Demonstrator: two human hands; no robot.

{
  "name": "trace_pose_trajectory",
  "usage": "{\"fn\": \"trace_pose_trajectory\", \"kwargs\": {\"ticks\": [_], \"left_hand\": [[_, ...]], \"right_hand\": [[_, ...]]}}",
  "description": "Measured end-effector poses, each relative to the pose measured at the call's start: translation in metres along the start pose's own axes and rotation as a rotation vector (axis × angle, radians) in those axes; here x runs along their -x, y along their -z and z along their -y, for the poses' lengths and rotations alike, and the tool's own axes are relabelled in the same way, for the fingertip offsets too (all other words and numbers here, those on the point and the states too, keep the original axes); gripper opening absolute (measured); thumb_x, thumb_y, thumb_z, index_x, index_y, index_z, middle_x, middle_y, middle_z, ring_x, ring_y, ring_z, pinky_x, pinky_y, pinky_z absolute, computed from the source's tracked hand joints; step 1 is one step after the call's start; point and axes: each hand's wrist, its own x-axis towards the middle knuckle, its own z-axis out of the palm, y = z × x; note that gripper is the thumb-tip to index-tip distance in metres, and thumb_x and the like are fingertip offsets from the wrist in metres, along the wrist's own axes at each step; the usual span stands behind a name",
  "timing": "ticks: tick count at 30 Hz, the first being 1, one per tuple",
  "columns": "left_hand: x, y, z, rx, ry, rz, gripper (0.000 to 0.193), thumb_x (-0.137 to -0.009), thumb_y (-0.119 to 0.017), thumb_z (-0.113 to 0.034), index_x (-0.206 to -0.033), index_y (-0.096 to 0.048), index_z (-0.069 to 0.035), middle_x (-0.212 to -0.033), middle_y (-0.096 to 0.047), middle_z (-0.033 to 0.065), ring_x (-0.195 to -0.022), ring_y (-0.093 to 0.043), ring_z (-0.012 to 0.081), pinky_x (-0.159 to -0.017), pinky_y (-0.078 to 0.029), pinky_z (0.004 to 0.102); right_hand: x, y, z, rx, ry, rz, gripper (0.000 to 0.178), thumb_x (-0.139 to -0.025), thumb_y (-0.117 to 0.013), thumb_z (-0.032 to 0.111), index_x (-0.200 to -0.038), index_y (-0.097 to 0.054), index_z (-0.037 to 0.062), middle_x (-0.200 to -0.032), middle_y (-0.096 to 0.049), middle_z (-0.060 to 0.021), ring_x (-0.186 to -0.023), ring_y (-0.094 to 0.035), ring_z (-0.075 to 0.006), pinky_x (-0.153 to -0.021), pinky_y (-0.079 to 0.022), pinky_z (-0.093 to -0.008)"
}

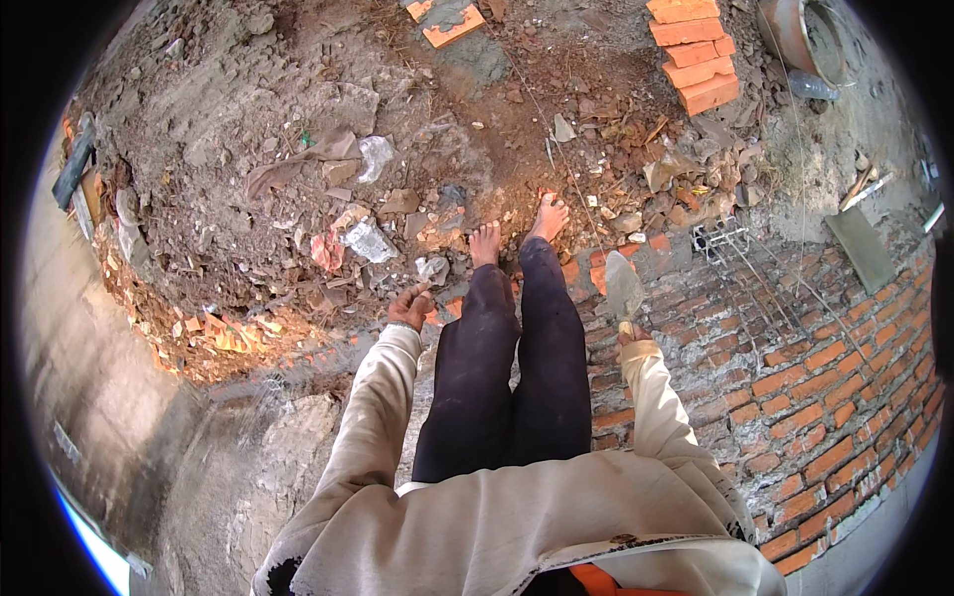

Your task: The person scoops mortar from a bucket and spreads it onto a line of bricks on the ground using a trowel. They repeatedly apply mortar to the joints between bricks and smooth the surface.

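Observation:
My right hand (633, 335) is closed round the handle of a trowel (624, 286). Its grey, mortar-smeared blade points away from me, over the brickwork beside my right leg. To the left of my legs, my left hand (409, 306) hangs with its fingers curled in and the thumb against them; whether anything small is between them I cannot make out. Below that hand runs the edge of the brick wall (815, 387), next to littered soil. My bare feet (485, 244) rest on the dirt and rubble just past the bricks.
Stacked orange bricks (696, 55) stand at the far right, near a round container (803, 40) and a plastic bottle (812, 85). A mortar-covered brick (452, 22) lies at the far middle. Thin string (547, 124) crosses the ground. Steel rods (765, 283) and a grey board (861, 248) lie right.

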Motion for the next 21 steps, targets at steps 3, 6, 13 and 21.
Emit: {"fn": "trace_pose_trajectory", "kwargs": {"ticks": [3, 6, 13, 21], "left_hand": [[-0.015, 0.005, -0.003, 0.052, 0.018, 0.034, 0.032, -0.087, -0.058, -0.017, -0.117, -0.056, -0.006, -0.089, -0.064, 0.0023, -0.071, -0.061, 0.0139, -0.065, -0.050, 0.0287], [-0.019, 0.043, 0.008, 0.012, 0.006, 0.012, 0.031, -0.088, -0.056, -0.016, -0.117, -0.055, -0.006, -0.089, -0.063, 0.0013, -0.070, -0.061, 0.0137, -0.062, -0.048, 0.0266], [-0.024, 0.085, 0.025, 0.042, 0.047, 0.045, 0.026, -0.084, -0.060, -0.012, -0.109, -0.060, -0.005, -0.086, -0.062, 0.0034, -0.066, -0.058, 0.0138, -0.060, -0.051, 0.0290], [-0.016, 0.113, 0.078, -0.179, 0.129, 0.033, 0.023, -0.083, -0.060, -0.012, -0.104, -0.062, -0.002, -0.086, -0.064, 0.0054, -0.068, -0.060, 0.0123, -0.057, -0.052, 0.0266]], "right_hand": [[0.015, -0.004, -0.017, 0.042, 0.025, -0.122, 0.024, -0.086, -0.054, 0.011, -0.109, -0.047, 0.0076, -0.079, -0.052, -0.0014, -0.058, -0.052, -0.0125, -0.045, -0.045, -0.0262], [0.073, -0.040, 0.069, -0.263, -0.235, -0.058, 0.023, -0.087, -0.052, 0.010, -0.109, -0.046, 0.0086, -0.077, -0.051, -0.0007, -0.056, -0.049, -0.0112, -0.044, -0.042, -0.0247], [0.061, -0.048, -0.040, -0.730, -0.168, -0.068, 0.020, -0.086, -0.053, 0.012, -0.104, -0.044, 0.0103, -0.077, -0.048, -0.0024, -0.056, -0.046, -0.0153, -0.044, -0.038, -0.0289], [0.035, -0.054, -0.139, -0.229, 0.071, -0.127, 0.025, -0.088, -0.046, 0.034, -0.094, -0.052, 0.0100, -0.073, -0.050, -0.0044, -0.058, -0.048, -0.0181, -0.045, -0.041, -0.0311]]}}
